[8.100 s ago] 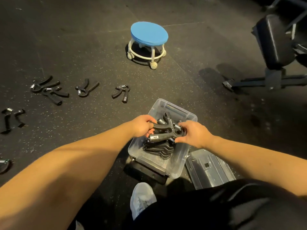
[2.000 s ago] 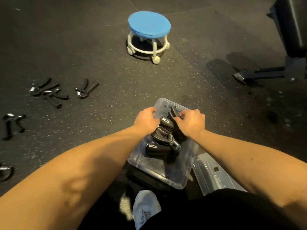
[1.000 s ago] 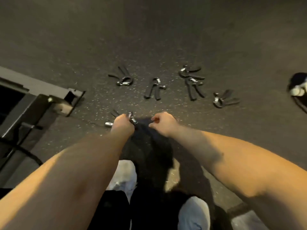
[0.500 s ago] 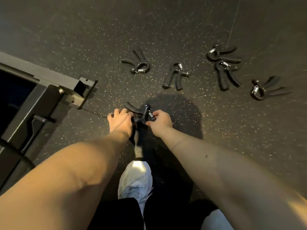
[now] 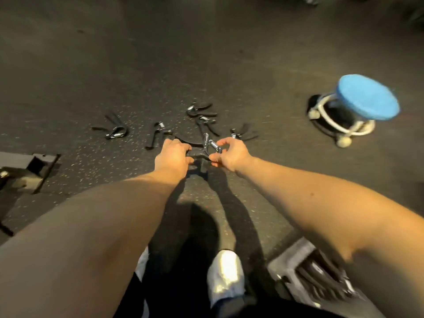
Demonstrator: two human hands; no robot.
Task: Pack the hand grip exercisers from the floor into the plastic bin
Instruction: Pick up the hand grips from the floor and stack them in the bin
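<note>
Lifted since half a second ago: the hand grip exerciser (image 5: 204, 150) is now clear of the floor (image 5: 229, 65), held between both hands; the blue stool (image 5: 364, 99) and the plastic bin (image 5: 314, 276) have come into view.

Landmark: held exerciser.
- Nearest the camera, below and right of it: plastic bin, blurred, dark exercisers inside. A white shoe (image 5: 226, 274) sits left of the bin.
- Left hand (image 5: 172, 154): fingers curled closed round a black handle.
- Right hand (image 5: 229, 152): fingertips pinched on the chrome spring end.
- Just beyond it on the floor: loose exercisers (image 5: 203, 115) in a rough row, motion-blurred; one (image 5: 114, 130) lies far left.
- Left of it: dark metal frame (image 5: 25, 166).
- Far right, beyond: blue stool.
</note>
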